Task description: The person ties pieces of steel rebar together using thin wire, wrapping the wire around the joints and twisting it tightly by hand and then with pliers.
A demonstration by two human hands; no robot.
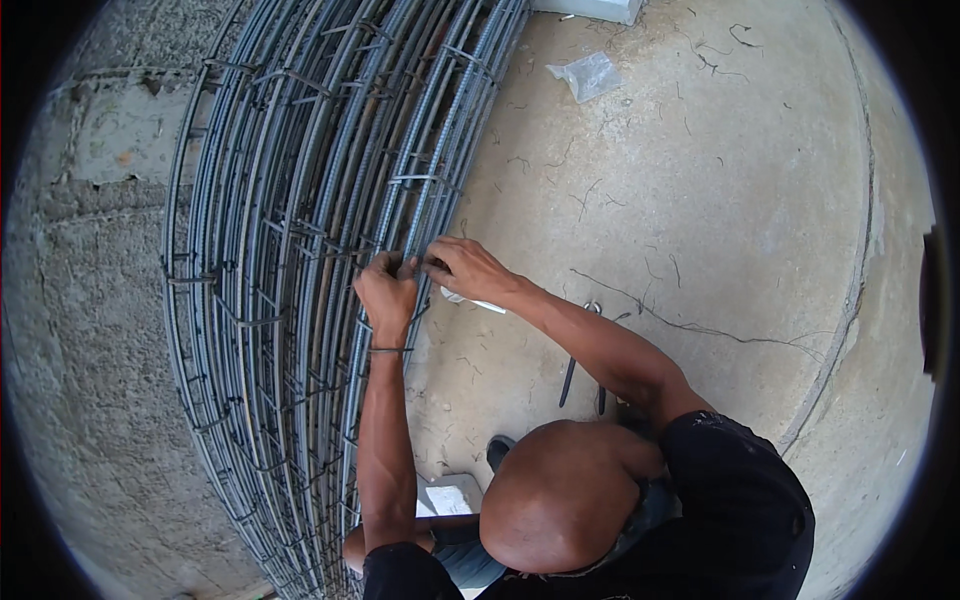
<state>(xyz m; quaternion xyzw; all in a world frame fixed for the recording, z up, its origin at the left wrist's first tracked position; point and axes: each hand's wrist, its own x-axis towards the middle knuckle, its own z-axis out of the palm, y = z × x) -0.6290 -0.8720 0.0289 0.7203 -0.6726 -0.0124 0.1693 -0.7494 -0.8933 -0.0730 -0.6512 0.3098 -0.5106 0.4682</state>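
Note:
Long steel rebar cages (335,160), ribbed bars bound with square stirrups, lie bundled at my left. My left hand (387,292) is closed at the bundle's right edge, fingertips pinched against the bars. Close beside it, my right hand (464,266) has thumb and fingers bent together at the same bar. What they pinch is too small to make out. A thin dark band crosses my left wrist. Beneath my right forearm, a pair of pliers (568,382) with dark handles lies on the floor, partly hidden.
Bits of wire (690,326) are scattered over the concrete floor (760,200). A clear plastic bag (588,76) lies ahead, near a pale block (600,8). Rough concrete (100,350) borders the bundle's left side. A grey object (450,496) sits beside my legs.

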